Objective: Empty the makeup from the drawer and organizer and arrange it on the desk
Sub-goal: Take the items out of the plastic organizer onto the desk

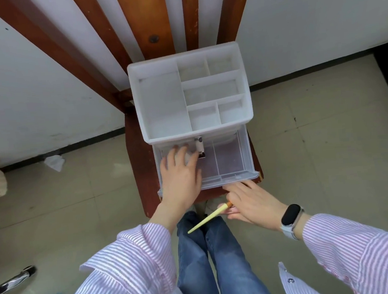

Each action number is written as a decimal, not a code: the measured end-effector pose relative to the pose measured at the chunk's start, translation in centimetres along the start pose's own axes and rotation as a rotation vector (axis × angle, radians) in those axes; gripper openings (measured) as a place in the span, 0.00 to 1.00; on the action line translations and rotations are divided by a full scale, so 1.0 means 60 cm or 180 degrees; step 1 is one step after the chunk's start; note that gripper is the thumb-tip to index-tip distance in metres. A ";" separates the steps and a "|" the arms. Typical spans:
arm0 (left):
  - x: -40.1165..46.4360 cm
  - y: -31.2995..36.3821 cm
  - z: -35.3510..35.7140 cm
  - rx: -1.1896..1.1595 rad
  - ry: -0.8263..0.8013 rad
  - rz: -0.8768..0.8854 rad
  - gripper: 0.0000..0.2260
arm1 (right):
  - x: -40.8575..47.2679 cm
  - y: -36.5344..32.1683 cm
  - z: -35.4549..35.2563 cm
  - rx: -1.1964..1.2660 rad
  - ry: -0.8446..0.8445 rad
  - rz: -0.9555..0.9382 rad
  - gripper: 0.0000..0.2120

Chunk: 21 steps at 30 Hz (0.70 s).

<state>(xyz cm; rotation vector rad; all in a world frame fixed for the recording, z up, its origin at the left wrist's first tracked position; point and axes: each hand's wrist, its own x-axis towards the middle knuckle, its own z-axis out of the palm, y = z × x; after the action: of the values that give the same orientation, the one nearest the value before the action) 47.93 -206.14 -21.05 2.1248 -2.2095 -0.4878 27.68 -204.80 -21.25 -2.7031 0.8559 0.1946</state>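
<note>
From the head camera, the floor (319, 158) is made of pale beige tiles, and white walls (29, 91) with a dark baseboard close the room behind. A crumpled white paper (54, 162) lies on the floor near the left wall. A reddish-brown wooden chair (142, 166) with a slatted back stands in the middle and serves as the worktop here.

On the chair seat stands a white translucent plastic organizer (160, 102); its top compartments are all empty. Its clear drawer (227, 160) is pulled out toward the person.

The left hand (181, 174) reaches into the left part of the drawer, fingers spread over something pale; I cannot tell if its grip is closed on it. Just beside the fingertips lies a small white tube with a dark cap (199, 146); it carries small print, but this is too blurred to read.

The right hand (252, 200) is just in front of the drawer's front edge, and its grip holds a pale yellow makeup brush (207, 219) whose handle points down-left over the jeans. A black smart band (291, 217) is on the right wrist. Both sleeves (128, 267) are pink-and-white striped.
</note>
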 end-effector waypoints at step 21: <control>0.015 0.031 0.009 -0.0568 0.0602 -0.0395 0.07 | -0.004 0.010 0.012 -0.0130 0.0196 -0.0145 0.19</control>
<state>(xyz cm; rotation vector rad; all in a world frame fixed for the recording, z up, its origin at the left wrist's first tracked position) 45.97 -206.88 -21.26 2.1257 -1.8707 -0.4497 27.09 -204.89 -22.02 -2.7769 0.8149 0.1205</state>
